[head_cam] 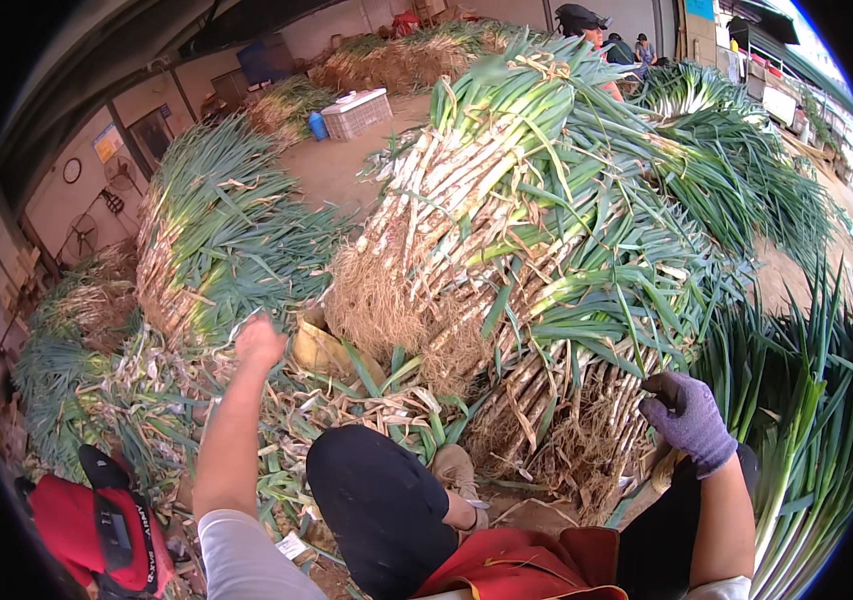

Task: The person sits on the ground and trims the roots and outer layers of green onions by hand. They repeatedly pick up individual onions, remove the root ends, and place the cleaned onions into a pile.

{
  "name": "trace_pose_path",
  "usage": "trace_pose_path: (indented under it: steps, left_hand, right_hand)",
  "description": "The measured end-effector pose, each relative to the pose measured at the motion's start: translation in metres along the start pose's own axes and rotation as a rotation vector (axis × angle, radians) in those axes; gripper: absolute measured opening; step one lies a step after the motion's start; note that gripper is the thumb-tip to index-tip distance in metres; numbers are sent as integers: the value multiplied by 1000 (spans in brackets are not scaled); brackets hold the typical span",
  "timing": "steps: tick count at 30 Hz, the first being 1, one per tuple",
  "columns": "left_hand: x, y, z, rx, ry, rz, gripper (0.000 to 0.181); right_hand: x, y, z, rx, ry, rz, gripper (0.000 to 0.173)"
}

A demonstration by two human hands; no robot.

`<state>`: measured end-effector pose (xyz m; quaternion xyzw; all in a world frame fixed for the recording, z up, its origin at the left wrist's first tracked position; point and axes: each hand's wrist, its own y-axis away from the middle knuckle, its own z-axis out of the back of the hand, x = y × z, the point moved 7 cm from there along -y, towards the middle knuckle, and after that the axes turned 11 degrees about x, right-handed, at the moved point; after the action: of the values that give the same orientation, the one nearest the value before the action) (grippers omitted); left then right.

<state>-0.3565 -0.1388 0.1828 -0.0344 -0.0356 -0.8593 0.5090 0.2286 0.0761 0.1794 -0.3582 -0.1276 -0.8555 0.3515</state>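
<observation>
My left hand [260, 341] is bare and raised ahead of me, with its fingers closed. A thin white strip [237, 330] runs out from the fist; the blur hides what it is made of. My right hand [689, 424] wears a grey-purple knit glove. Its fingers are curled with a gap to the thumb, and nothing shows between them. Just left of the glove lie the pale stems of long green onions [614, 382], roots towards me. A tall heap of them [456, 187], with root ends [374, 300] hanging down, rises in front of me.
Loose leaves and peelings [389, 409] cover the ground around my shoe [456, 472]. A yellow container [321, 349] sits among them. More onions [224, 217] are heaped at left, others [809, 405] stand at right. A person in red [89, 525] is close at lower left; another [582, 26] is behind the heap.
</observation>
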Motion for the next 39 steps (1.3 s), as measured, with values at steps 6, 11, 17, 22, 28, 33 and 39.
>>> trace_pose_path:
  steps: [6, 11, 17, 22, 28, 33, 39]
  left_hand:
    - [-189, -44, 17, -88, 427, -404, 33]
    - [-292, -69, 46, -334, 216, -713, 45]
    - [-339, -81, 64, -270, -130, -781, 45]
    - [-339, -84, 71, -291, -195, -811, 28]
    - [-378, -4, 79, -382, -137, -1114, 10]
    - [-412, 32, 41, -246, -62, -1244, 13]
    - [-440, 30, -21, -10, 75, -1132, 20]
  right_hand:
    - [-6, -16, -10, 49, 74, -8, 27]
    - [-11, -17, 0, 38, 115, -50, 29]
    - [-18, -5, 13, -29, 142, -113, 30]
    - [-13, -5, 18, 19, 89, -100, 35]
    - [-8, -1, 21, 42, 130, -48, 30]
    - [-9, -4, 17, 18, 110, -5, 31]
    - [-10, 13, 14, -43, 42, 12, 30]
